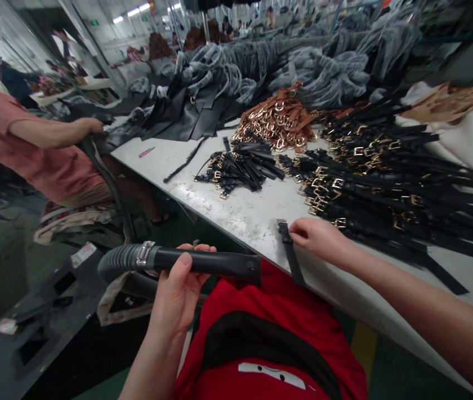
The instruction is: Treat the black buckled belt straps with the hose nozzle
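Left hand [182, 294]: one black plastic nozzle with flattened end [219, 264], gripped between thumb and fingers, clamped to a grey corrugated hose [122, 261]. Right hand [319, 236]: one short black strap with metal buckle [289, 255], pinched at its side near the buckle; strap lying at the near edge of the white counter [257, 211]. Beyond: small heap of black buckled straps [242, 169]; pile of brown straps with gold-coloured buckles [275, 119].

- Pale, speck-strewn worktop [248, 214]
- Large black buckled-strap heap [369, 186]
- Smaller black buckled-strap pile [247, 168]
- Brown buckled-strap heap [275, 119]
- Single black buckled strap [291, 260] at near edge
- Thin black strip [184, 162]
- Small red tool [147, 151]
- Black leather-like sheets [194, 115], overlapping, farther back
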